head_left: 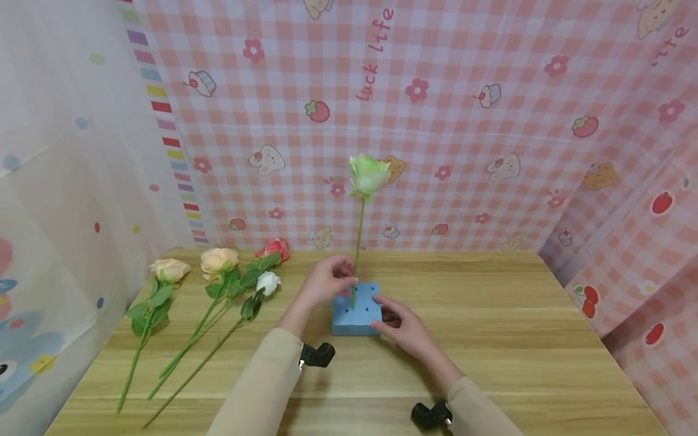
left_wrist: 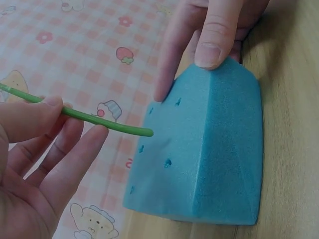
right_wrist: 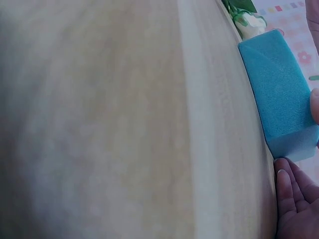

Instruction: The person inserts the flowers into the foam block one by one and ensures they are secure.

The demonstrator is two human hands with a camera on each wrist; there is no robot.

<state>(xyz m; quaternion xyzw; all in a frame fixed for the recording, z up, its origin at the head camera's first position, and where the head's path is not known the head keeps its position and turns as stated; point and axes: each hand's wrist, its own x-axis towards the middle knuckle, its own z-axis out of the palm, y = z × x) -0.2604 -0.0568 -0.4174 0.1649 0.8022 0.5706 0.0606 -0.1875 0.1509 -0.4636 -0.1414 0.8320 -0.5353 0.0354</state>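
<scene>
My left hand (head_left: 326,280) pinches the green stem of an artificial rose with a pale green bloom (head_left: 369,174), held upright. In the left wrist view, the stem's cut end (left_wrist: 144,132) hovers in front of the holed face of a light blue foam block (left_wrist: 227,149), seemingly just apart from it. Small holes dot that face. On the table, my right hand (head_left: 405,325) grips the block's right side, its thumb (left_wrist: 208,54) at the near corner and a finger along the edge. The right wrist view shows the block (right_wrist: 279,89) with some of that hand's curled fingers beneath.
Left on the wooden table (head_left: 491,351) lie two peach roses (head_left: 170,270) (head_left: 219,261), a red rose (head_left: 274,249) and a white rose (head_left: 268,282), stems toward the near edge. A checked cloth (head_left: 463,133) hangs behind.
</scene>
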